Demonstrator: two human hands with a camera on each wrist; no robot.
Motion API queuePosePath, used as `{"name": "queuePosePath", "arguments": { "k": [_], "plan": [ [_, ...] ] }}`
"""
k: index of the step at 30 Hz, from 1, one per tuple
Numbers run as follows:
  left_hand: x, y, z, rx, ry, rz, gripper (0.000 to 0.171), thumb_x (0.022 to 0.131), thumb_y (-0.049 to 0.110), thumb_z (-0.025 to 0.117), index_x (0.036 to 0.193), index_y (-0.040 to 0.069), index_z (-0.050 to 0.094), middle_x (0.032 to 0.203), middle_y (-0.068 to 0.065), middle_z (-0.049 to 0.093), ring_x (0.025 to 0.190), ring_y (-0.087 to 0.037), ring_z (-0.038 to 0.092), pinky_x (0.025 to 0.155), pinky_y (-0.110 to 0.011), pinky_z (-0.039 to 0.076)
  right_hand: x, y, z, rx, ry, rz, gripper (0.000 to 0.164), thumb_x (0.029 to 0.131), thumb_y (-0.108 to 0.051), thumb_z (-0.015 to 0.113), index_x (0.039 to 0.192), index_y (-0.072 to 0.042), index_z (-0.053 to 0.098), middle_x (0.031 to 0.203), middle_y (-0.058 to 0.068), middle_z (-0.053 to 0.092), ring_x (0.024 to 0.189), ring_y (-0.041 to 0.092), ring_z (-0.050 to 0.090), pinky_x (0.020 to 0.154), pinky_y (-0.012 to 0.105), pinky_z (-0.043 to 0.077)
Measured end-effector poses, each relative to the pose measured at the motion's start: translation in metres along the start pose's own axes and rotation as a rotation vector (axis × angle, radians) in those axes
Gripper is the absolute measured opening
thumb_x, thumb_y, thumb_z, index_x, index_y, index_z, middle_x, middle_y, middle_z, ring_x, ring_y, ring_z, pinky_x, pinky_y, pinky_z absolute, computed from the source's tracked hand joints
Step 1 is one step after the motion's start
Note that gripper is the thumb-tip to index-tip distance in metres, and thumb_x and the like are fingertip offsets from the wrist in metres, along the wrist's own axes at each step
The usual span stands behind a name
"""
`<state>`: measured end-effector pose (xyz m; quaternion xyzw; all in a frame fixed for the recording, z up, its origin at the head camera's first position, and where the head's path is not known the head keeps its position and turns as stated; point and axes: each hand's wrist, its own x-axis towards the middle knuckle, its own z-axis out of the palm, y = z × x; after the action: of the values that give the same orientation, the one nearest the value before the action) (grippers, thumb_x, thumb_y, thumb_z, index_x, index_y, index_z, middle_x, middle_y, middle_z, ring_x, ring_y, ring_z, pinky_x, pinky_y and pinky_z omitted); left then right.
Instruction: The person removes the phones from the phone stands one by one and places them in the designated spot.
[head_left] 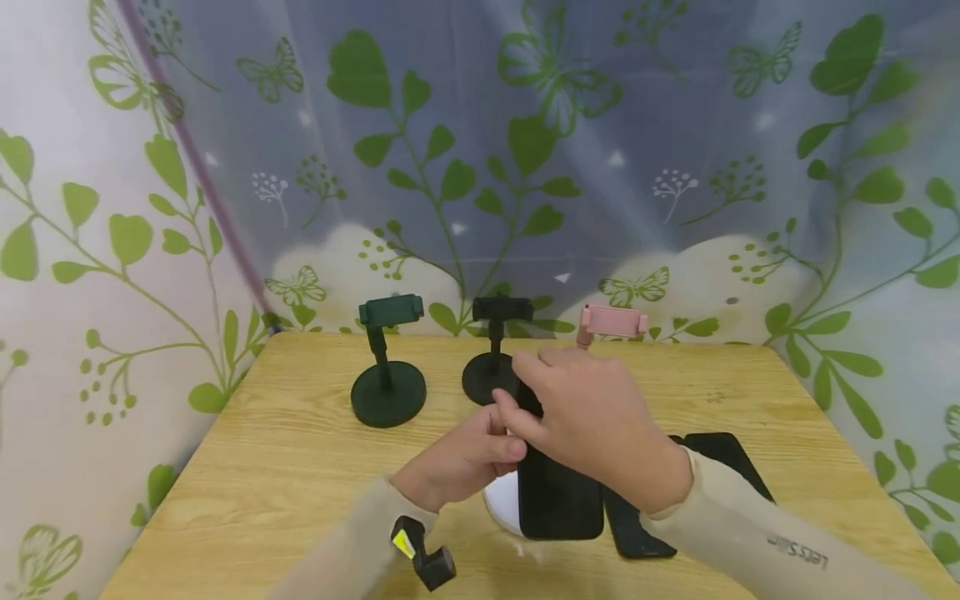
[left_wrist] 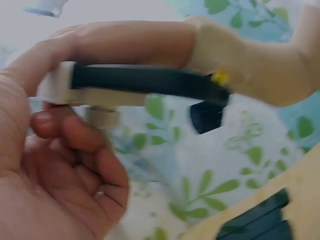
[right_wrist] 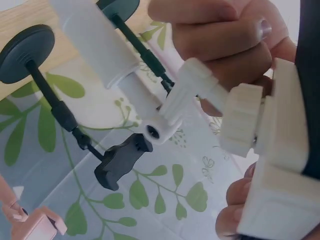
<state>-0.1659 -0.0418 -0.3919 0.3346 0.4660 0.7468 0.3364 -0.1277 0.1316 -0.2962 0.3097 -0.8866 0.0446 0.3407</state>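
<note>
A white phone stand, its round base on the table, carries a black phone in its clamp. My right hand reaches over the top of the phone and grips the clamp, fingertips showing at the clamp's back edge. From the left, my left hand holds the clamp with curled fingers just below it, near the white knob. In the left wrist view the phone's dark edge sits in the clamp between both hands. The stand's post shows only in the right wrist view.
Behind stand a dark green phone stand, a black one and a pink one, partly hidden by my right hand. More dark phones lie on the wooden table at the right. A leaf-patterned curtain surrounds the table.
</note>
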Motion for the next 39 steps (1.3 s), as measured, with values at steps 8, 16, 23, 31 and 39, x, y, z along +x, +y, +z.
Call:
{"name": "queuePosePath", "arguments": {
  "k": [8,16,23,31,39],
  "plan": [
    [-0.001,-0.014,0.012,-0.18,0.017,0.047,0.037,0.077,0.061,0.083,0.095,0.03,0.075,0.089,0.018,0.072,0.079,0.004,0.063,0.078,-0.017,0.05,-0.001,-0.003,0.002,0.006,0.009,0.029,0.022,0.087,-0.029,0.067,0.078,-0.015,0.052,0.061,-0.007,0.033,0.051,0.01,0.035,0.042,0.024,0.024],
    [-0.002,-0.012,0.014,-0.159,0.061,0.04,0.033,0.077,0.058,0.086,0.085,0.029,0.073,0.075,0.019,0.063,0.068,0.005,0.053,0.068,-0.014,0.043,-0.003,-0.002,0.004,0.013,0.0,0.035,0.023,0.087,-0.03,0.067,0.079,-0.015,0.051,0.06,-0.008,0.032,0.051,0.009,0.035,0.042,0.023,0.023],
    [-0.005,-0.008,0.014,-0.056,0.12,0.019,0.037,0.078,0.06,0.085,0.083,0.028,0.067,0.072,0.016,0.053,0.064,-0.003,0.039,0.065,-0.019,0.033,-0.001,0.001,0.005,0.007,0.019,0.014,0.024,0.084,-0.029,0.067,0.077,-0.013,0.052,0.059,-0.008,0.032,0.049,0.009,0.034,0.042,0.023,0.024],
    [-0.012,-0.004,0.01,0.011,0.129,0.005,0.037,0.083,0.058,0.082,0.086,0.025,0.064,0.075,0.013,0.052,0.072,-0.005,0.045,0.072,-0.022,0.038,0.001,0.003,0.002,0.004,0.004,-0.016,0.026,0.084,-0.027,0.068,0.075,-0.014,0.048,0.059,-0.008,0.03,0.048,0.008,0.031,0.042,0.023,0.024],
    [-0.013,-0.001,0.009,0.044,0.114,0.01,0.041,0.082,0.06,0.082,0.089,0.024,0.064,0.075,0.013,0.053,0.074,-0.005,0.048,0.074,-0.024,0.039,0.003,0.005,-0.001,0.051,-0.049,-0.022,0.026,0.086,-0.027,0.065,0.074,-0.017,0.044,0.058,-0.009,0.031,0.046,0.006,0.029,0.042,0.024,0.023]
  ]
}}
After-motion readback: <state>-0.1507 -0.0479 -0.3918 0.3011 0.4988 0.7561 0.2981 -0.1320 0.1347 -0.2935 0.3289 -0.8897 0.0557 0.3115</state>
